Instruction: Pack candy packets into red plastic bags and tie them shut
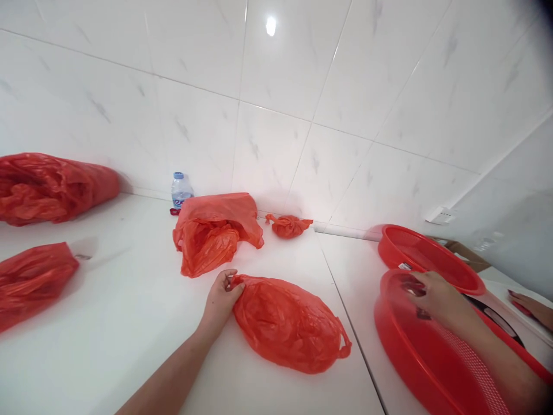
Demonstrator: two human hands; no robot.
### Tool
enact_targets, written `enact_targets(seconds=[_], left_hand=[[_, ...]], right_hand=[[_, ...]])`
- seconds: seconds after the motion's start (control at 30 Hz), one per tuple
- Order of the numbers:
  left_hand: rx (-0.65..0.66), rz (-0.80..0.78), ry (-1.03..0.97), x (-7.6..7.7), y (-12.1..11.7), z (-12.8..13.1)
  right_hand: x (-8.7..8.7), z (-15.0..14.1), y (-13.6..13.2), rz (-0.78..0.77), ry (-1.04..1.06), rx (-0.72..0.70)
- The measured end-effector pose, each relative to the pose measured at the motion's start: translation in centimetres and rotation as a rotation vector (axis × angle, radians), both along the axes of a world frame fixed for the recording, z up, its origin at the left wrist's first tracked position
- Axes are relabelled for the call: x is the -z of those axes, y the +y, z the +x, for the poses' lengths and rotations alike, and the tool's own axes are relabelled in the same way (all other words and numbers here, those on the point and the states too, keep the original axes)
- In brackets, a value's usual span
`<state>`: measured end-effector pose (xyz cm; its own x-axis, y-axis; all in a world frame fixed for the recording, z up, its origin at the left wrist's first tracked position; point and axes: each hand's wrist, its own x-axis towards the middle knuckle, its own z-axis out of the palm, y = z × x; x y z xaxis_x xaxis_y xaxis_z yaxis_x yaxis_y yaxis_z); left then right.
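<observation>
My left hand [222, 297] pinches the near-left rim of a red plastic bag [289, 328], which lies spread on the white table with its mouth facing up. A looped handle sticks out at the bag's right end. Over the far side of a red plastic basket [406, 351] with a mesh bottom, my right hand [427, 294] is closed around something small, dark red and shiny. Motion blur hides what that thing is. A small dark piece [423, 314] shows just below the fingers.
Behind the bag lie another open red bag [216, 230], a small knotted red bag [290, 226] and a water bottle [180, 189]. More red bags [34, 282] lie at left. A second red basket [432, 253] stands at right, near another person's hand [533, 308]. A tiled wall [276, 144] closes the back.
</observation>
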<state>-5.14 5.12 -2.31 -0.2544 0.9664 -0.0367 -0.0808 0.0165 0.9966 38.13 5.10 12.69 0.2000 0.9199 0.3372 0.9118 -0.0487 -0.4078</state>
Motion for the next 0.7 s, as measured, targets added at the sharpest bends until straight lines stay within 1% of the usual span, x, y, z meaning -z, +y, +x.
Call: enact_targets(seconds=[0.07, 0.1, 0.17, 0.2, 0.27, 0.3, 0.37, 0.43, 0.47, 0.53, 0.6, 0.7], left_hand=[[0.001, 0.011, 0.019, 0.3, 0.1, 0.0], [0.001, 0.012, 0.035, 0.4, 0.1, 0.0], [0.005, 0.005, 0.062, 0.5, 0.0, 0.0], [0.012, 0.001, 0.068, 0.4, -0.1, 0.0], [0.037, -0.004, 0.060, 0.2, -0.3, 0.0], [0.053, -0.002, 0.048, 0.1, -0.3, 0.0], [0.074, 0.007, 0.020, -0.1, -0.5, 0.0], [0.075, 0.015, 0.011, -0.2, -0.6, 0.0], [0.070, 0.021, 0.017, -0.2, -0.6, 0.0], [0.067, 0.031, 0.034, -0.1, -0.6, -0.1], [0.078, 0.035, 0.044, 0.1, -0.5, -0.2], [0.079, 0.039, 0.056, 0.5, -0.3, -0.2]], right_hand=[[-1.7, -1.9, -0.6, -0.058, 0.106, -0.065], [-2.4, -3.2, -1.0, -0.052, 0.125, -0.118], [-3.5, -6.8, -1.9, -0.031, 0.088, -0.276], [-3.7, -8.8, -2.5, -0.008, 0.042, -0.351], [-3.6, -13.2, -3.7, -0.073, -0.072, -0.467], [-3.2, -15.3, -4.2, -0.134, -0.110, -0.543], [-1.7, -19.0, -5.1, -0.198, -0.124, -0.718], [0.4, -21.6, -5.2, -0.233, -0.169, -0.847], [1.5, -22.5, -5.0, -0.253, -0.209, -0.880], [3.7, -23.3, -4.2, -0.288, -0.284, -0.889], [5.3, -23.2, -3.0, -0.300, -0.326, -0.850], [6.5, -22.4, -1.4, -0.287, -0.319, -0.777]])
